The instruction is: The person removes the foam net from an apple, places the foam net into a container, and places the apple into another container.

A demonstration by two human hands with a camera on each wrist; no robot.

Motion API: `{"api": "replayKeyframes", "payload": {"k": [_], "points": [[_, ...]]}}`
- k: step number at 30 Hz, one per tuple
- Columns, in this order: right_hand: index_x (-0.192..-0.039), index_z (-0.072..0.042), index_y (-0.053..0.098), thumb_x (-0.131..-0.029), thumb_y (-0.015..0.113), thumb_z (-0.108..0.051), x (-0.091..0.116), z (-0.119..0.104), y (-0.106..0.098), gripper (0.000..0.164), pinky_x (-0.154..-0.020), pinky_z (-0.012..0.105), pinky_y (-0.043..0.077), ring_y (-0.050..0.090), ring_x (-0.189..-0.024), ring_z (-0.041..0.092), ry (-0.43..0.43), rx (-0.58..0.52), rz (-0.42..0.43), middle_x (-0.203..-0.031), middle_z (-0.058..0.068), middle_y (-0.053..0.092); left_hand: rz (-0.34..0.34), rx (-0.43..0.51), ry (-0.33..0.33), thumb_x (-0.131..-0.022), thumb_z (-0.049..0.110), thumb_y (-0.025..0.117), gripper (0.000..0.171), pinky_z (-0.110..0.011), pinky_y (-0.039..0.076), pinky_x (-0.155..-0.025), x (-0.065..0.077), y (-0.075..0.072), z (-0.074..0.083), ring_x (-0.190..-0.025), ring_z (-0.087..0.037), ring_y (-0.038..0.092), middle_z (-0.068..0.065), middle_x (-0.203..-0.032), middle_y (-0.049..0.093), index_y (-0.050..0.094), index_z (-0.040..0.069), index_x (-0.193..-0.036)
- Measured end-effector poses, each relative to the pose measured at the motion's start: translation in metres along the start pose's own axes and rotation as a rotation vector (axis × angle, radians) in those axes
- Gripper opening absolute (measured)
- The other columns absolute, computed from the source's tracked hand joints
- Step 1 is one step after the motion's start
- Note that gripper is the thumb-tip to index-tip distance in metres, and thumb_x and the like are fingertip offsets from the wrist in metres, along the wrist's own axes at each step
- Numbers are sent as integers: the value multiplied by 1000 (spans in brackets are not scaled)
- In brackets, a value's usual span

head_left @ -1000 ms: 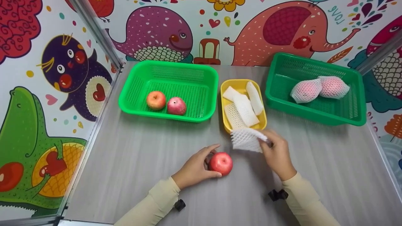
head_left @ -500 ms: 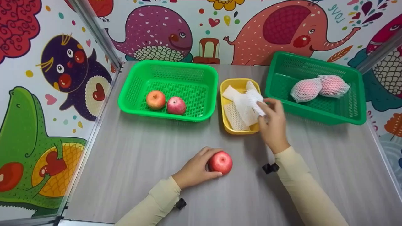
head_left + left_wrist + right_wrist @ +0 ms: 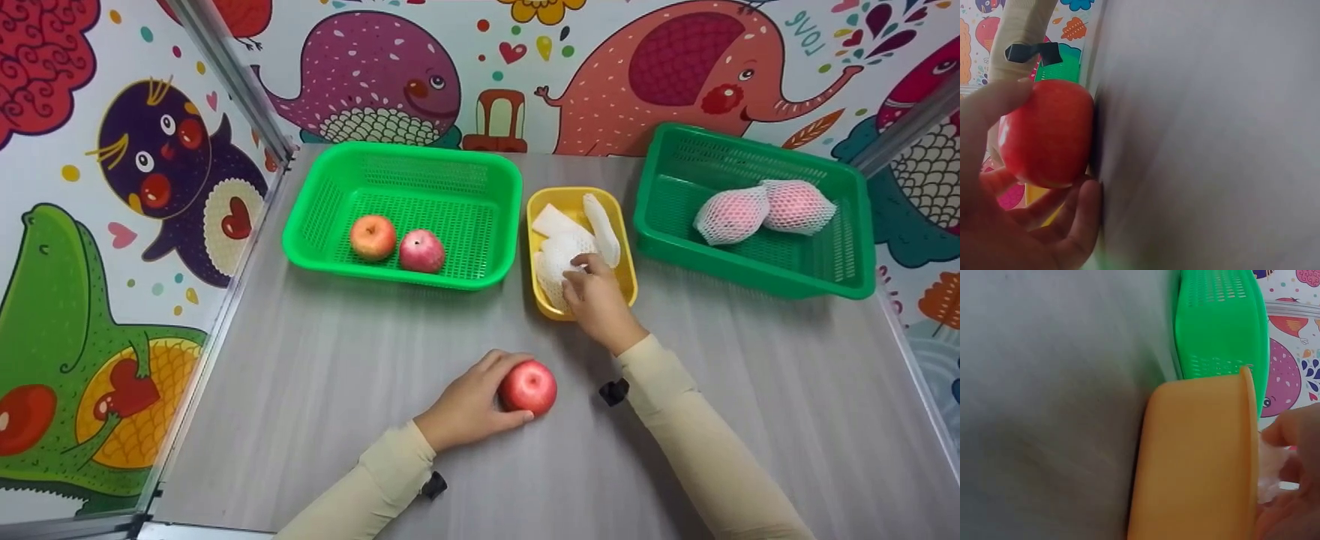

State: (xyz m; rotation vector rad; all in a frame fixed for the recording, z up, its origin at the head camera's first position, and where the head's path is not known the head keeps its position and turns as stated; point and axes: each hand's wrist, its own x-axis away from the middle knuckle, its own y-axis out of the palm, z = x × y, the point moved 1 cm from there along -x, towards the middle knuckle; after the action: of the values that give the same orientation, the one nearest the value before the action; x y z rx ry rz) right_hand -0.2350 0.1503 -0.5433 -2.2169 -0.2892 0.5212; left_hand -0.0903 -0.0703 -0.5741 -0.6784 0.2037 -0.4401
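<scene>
A red apple (image 3: 529,388) sits on the grey tabletop, with my left hand (image 3: 472,401) curled round its left side. In the left wrist view, the thumb lies on one side of the apple (image 3: 1050,134) and fingers on the other. My right hand (image 3: 600,300) reaches into a yellow basket (image 3: 539,298), its fingers curled on a white foam fruit net (image 3: 556,259). Beside that net lie other foam nets, one a long folded strip (image 3: 602,229) along the right wall. In the right wrist view the basket's wall hides part of the pinched net (image 3: 1268,472).
Two unwrapped apples (image 3: 373,238) lie in a bright green basket (image 3: 401,277) at the back left. A darker green basket (image 3: 750,271) at the back right holds two net-wrapped fruits (image 3: 733,216). Printed panels (image 3: 506,75) wall the table at the back and sides.
My right hand brought a foam net from in front of the yellow basket to above its right side, then moved left and lower onto the nets. The left hand stays at the apple.
</scene>
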Motion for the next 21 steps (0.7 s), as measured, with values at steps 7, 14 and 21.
{"api": "replayKeyframes", "payload": {"k": [7, 14, 21], "points": [[-89, 6, 74, -93, 65, -6, -1, -2, 9, 15, -91, 47, 42, 52, -99, 38, -28, 63, -75, -110, 21, 58, 1, -54, 13, -78, 46, 85, 75, -36, 49, -96, -4, 2, 4, -114, -11, 55, 7, -126, 53, 50, 26, -142], [-82, 1, 74, -94, 63, -8, -2, -2, 15, 19, -87, 47, 45, 54, -95, 39, -57, 143, -75, -107, 20, 62, 6, -57, 18, -77, 44, 87, 74, -35, 49, -95, -9, -2, 7, -113, -11, 56, 7, -124, 55, 53, 24, -139], [-85, 1, 75, -97, 60, -12, -1, -1, 13, 23, -88, 46, 45, 53, -97, 37, -6, 168, -100, -109, 18, 61, 90, -53, 70, -79, 47, 84, 74, -34, 48, -98, -28, -41, 15, -117, -9, 53, 6, -131, 54, 52, 23, -142]]}}
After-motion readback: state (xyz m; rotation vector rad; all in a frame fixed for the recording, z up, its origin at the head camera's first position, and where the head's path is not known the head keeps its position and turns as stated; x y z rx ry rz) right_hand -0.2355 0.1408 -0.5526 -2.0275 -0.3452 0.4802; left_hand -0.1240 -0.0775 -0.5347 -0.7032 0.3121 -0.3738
